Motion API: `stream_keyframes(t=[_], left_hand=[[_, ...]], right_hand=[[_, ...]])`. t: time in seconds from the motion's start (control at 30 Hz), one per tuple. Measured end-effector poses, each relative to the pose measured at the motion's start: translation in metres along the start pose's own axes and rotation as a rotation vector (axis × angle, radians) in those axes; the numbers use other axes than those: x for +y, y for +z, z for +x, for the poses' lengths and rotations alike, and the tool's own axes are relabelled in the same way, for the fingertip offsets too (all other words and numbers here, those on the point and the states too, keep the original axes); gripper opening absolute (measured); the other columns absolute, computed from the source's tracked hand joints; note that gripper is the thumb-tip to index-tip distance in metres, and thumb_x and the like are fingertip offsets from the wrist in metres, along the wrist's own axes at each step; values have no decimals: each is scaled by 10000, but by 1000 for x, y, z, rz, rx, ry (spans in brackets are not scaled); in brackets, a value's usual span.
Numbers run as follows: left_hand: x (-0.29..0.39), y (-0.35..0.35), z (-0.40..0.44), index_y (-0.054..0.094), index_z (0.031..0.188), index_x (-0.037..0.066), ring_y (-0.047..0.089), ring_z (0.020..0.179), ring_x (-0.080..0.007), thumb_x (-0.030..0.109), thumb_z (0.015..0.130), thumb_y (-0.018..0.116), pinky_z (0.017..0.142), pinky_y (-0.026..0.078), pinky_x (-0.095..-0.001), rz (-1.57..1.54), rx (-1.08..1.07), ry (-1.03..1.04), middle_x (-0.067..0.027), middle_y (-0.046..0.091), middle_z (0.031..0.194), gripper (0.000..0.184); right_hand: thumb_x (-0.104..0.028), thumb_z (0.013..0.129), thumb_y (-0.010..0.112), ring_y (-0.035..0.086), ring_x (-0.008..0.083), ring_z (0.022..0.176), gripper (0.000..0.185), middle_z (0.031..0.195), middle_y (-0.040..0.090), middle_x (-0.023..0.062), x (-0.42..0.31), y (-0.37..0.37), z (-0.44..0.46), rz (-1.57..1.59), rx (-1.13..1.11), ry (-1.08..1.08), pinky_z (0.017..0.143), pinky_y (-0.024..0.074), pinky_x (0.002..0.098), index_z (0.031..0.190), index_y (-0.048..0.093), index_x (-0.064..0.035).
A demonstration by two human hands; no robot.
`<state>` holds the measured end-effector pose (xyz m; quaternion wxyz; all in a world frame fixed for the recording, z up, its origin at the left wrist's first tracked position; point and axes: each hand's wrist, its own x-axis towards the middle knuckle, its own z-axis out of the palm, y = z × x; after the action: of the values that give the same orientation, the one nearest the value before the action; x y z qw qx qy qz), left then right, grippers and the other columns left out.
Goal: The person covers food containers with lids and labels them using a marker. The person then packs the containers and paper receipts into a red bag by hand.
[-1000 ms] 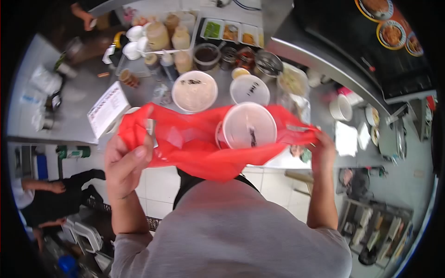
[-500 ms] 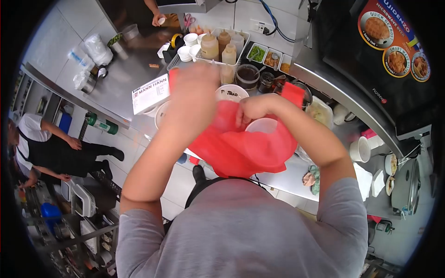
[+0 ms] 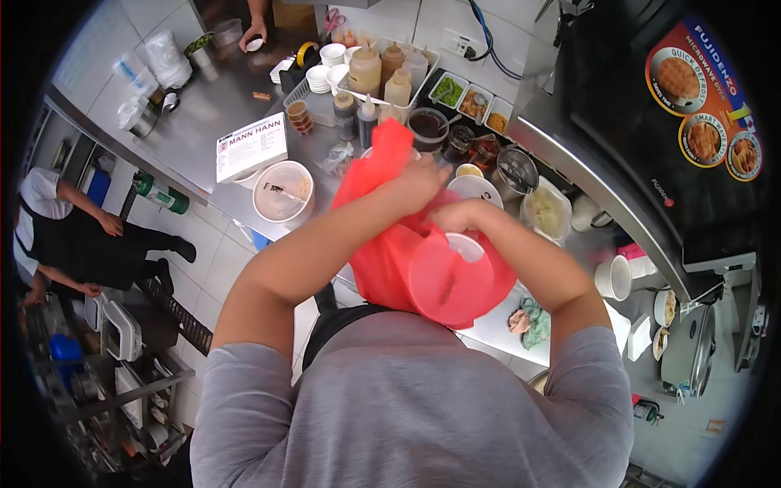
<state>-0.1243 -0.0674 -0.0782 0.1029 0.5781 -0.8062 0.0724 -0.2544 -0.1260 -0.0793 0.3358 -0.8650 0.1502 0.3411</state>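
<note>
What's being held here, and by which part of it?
A red bag, by its upper part, in the left hand and right hand; the exact grip is hidden.

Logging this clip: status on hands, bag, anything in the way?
Left hand and right hand at top of red bag, grip unclear. Round tub inside, partly showing. Possibly crowding right hand: marked white lid close beyond.

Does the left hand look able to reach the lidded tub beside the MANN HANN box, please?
Probably yes: nothing covers the lidded tub, but the left hand is at the red bag.
</note>
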Motion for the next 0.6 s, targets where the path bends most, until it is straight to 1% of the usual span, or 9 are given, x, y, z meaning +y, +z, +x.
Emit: stream_keyframes(t=[0.1, 0.13, 0.2, 0.23, 0.3, 0.33, 0.4, 0.53, 0.6], left_hand=[[18, -18, 21, 674, 949, 40, 568, 970, -296, 128, 733, 569, 896, 346, -508, 63, -534, 70, -104, 659, 910, 256], [17, -8, 20, 684, 698, 60, 593, 906, -295, 106, 701, 571, 860, 376, -453, -24, -406, 49, -97, 662, 793, 122], [16, -9, 32, 661, 701, 59, 593, 889, -285, 105, 690, 566, 833, 387, -406, -20, -280, -61, -106, 648, 783, 107], [15, -12, 36, 650, 702, 59, 593, 880, -280, 105, 684, 563, 819, 392, -382, -18, -217, -114, -110, 642, 778, 100], [8, -45, 37, 626, 692, 58, 584, 860, -280, 91, 672, 558, 799, 399, -367, -101, 91, -71, -108, 618, 744, 78], [5, -74, 37, 613, 686, 57, 579, 850, -279, 84, 666, 555, 789, 402, -360, -137, 246, -46, -108, 606, 727, 67], [10, -126, 35, 608, 772, 47, 569, 835, -283, 81, 680, 547, 790, 405, -381, -147, 355, 9, -98, 593, 715, 115], [52, -156, -1, 574, 926, 36, 558, 867, -273, 65, 707, 532, 815, 424, -409, -144, 597, 150, -111, 578, 743, 225], [68, -141, -40, 553, 982, 30, 579, 890, -277, 53, 735, 512, 803, 450, -410, -318, 403, 224, -140, 593, 818, 252]], right_hand=[[-177, 792, 610, 554, 243, 1079, 430, 1177, 593, 158, 31, 17, 21, 58, -12, -191, 915, 427, 334, 1171, 556, 20], [-186, 794, 613, 553, 242, 1081, 421, 1176, 594, 157, 25, 16, 15, 37, -16, -230, 915, 426, 335, 1161, 565, 16], [-196, 798, 611, 554, 239, 1081, 409, 1174, 595, 154, 26, 14, 12, -46, -131, -338, 912, 427, 337, 1154, 576, 2], [-203, 803, 607, 554, 235, 1081, 402, 1175, 595, 154, 23, 13, 8, -57, -152, -287, 912, 427, 338, 1153, 580, -6], [-215, 813, 598, 554, 227, 1082, 390, 1177, 595, 154, 16, 9, -2, -80, -197, -180, 911, 428, 340, 1151, 589, -21], [-222, 817, 597, 554, 223, 1084, 394, 1186, 590, 154, 35, 21, 9, 28, -155, -186, 914, 426, 338, 1160, 585, -30], [-237, 823, 593, 552, 215, 1087, 403, 1204, 580, 153, 92, 51, 44, 246, -70, -198, 920, 423, 334, 1179, 578, -48], [-223, 775, 640, 507, 237, 1147, 444, 1250, 548, 119, -22, -1, -43, 68, 256, 33, 953, 398, 327, 1196, 573, -98], [-222, 776, 638, 501, 242, 1154, 445, 1257, 541, 121, -17, -5, -47, -14, 261, 14, 956, 396, 329, 1198, 571, -100]])
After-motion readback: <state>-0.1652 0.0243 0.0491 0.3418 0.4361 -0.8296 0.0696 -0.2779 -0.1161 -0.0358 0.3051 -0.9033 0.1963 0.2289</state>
